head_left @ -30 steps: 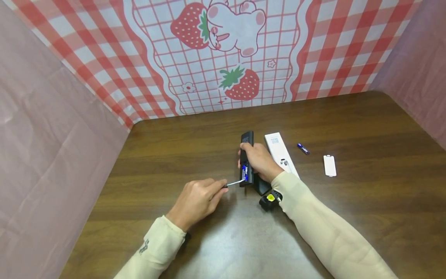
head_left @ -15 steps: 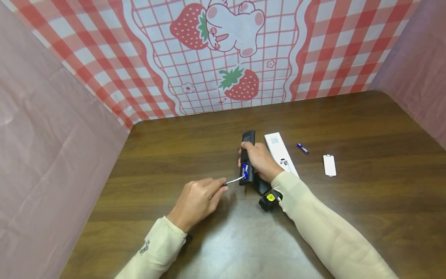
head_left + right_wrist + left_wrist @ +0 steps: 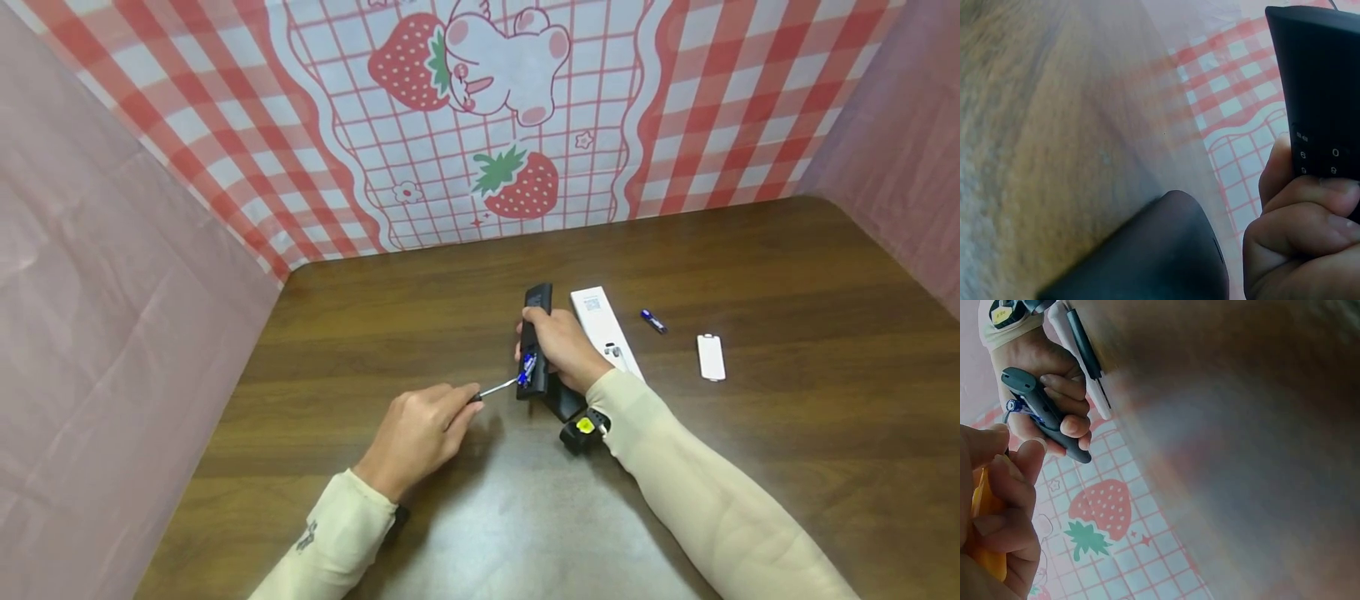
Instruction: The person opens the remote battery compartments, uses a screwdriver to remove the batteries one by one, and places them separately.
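Note:
My left hand [image 3: 420, 433] pinches a thin metal pick [image 3: 497, 388]; its orange handle [image 3: 988, 525] lies inside the curled fingers in the left wrist view. The pick's tip meets the near end of a blue battery [image 3: 528, 368]. That battery sits tilted, one end raised out of the compartment of a black remote control [image 3: 537, 304]. My right hand [image 3: 566, 346] grips this remote, thumb across its back, compartment facing up. In the right wrist view the remote's button side [image 3: 1322, 81] shows above the curled fingers.
A white remote [image 3: 592, 312] lies right of my right hand, its compartment uncovered. Farther right are a loose blue battery [image 3: 653, 321] and a white battery cover [image 3: 711, 358]. A black object [image 3: 564, 402] lies partly hidden under my right wrist. A checked cloth [image 3: 300, 167] stands behind the table.
The battery in the black remote has tipped, its near end lifting toward the left. The left hand and pick have drawn slightly left. The right hand has barely moved.

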`<state>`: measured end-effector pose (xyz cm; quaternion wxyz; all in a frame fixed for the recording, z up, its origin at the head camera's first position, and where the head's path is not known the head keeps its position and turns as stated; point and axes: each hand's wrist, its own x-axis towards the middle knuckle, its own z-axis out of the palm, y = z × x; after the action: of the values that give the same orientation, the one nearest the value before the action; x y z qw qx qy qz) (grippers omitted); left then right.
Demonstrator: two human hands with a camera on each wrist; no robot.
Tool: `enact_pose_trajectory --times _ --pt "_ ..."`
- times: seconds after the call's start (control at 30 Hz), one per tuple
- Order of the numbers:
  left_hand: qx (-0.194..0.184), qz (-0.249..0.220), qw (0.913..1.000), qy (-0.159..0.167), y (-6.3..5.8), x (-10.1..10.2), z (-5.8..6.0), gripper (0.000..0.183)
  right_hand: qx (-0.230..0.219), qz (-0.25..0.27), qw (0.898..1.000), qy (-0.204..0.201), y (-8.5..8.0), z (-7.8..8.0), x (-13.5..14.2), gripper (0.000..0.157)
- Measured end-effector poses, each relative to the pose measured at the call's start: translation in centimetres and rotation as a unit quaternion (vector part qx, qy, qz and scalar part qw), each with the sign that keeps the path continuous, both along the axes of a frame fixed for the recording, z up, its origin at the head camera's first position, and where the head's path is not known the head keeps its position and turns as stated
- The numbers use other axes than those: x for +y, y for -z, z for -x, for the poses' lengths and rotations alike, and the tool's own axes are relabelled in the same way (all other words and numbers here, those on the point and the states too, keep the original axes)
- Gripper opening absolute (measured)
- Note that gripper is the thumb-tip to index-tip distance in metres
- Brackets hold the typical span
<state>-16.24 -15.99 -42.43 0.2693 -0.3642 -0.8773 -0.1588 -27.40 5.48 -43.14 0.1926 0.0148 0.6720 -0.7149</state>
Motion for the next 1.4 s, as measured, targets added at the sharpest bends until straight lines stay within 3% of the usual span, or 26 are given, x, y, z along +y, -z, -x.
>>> enact_pose_trajectory --times 0.63,1.4 --pt "0.003 -0.002 0.9999 -0.017 -0.4 -0.4 0.2 0.017 0.007 -0.003 1.000 0.006 0.6 0.0 0.0 0.044" --pt "-0.009 0.006 0.9994 -0.034 0.1 -1.1 1.0 0.018 0.017 -0.024 0.999 0.015 0.5 0.2 0.1 0.046"
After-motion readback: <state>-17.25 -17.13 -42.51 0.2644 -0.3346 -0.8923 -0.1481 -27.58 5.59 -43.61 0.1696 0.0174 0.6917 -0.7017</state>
